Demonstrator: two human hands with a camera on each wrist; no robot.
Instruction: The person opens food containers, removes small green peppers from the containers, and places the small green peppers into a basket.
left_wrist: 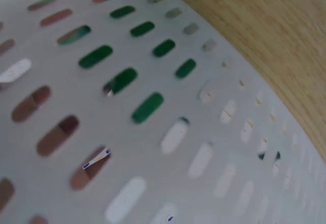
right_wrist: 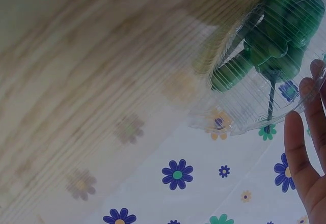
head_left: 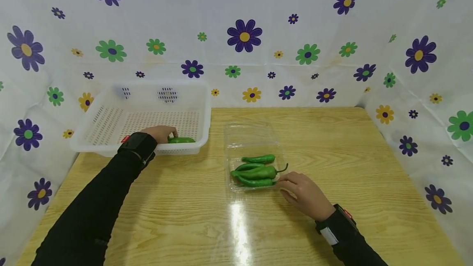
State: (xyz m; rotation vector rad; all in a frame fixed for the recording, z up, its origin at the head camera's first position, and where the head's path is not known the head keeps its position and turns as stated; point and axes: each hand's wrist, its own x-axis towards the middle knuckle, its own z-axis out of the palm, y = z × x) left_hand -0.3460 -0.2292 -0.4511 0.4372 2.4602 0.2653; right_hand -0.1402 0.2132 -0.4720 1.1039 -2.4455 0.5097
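Observation:
Inside the white perforated basket [head_left: 205, 122], my left hand [head_left: 159, 133] grips a green pepper [head_left: 184, 140] by its left end, fingers bent down over it. Seen from below through the basket's slots in the left wrist view, the green pepper [left_wrist: 147, 108] shows beside brownish patches of the hand. My right hand [head_left: 304, 195] is at the right edge of a clear plastic box [head_left: 251, 134], fingertips right at its rim. Several green chili peppers [head_left: 256, 173] lie in the box, one with a long curved stem. In the right wrist view, the thumb and fingers are spread apart.
The box's lid is folded back toward the rear. Both stand on a wood-grain table [head_left: 177, 208], the basket at the back left and the box near the middle. A white cloth [head_left: 207, 11] with printed flowers hangs behind and along both sides.

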